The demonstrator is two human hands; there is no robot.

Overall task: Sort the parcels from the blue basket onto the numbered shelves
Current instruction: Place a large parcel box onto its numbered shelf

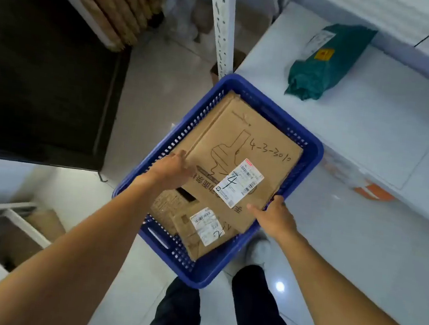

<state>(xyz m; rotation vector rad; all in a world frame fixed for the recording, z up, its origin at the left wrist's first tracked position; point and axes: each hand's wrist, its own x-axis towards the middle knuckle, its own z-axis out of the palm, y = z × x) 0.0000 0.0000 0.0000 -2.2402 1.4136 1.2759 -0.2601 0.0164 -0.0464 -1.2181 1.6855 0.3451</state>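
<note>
Parcels lie stacked in the blue plastic lattice basket point(315, 147), just beside the white shelf point(374, 128). Uppermost is a large flat brown cardboard box point(244, 150), and we hold it from both sides: the left grip point(172, 168) curls over its left edge, and the right grip point(277, 216) pinches its near right corner, thumb on top. Two holds suit so wide a box. Its white label point(238, 182) bears a handwritten 4, so we judge shelf four is its place. A smaller brown cardboard box point(188, 237) marked 2 lies beneath.
</note>
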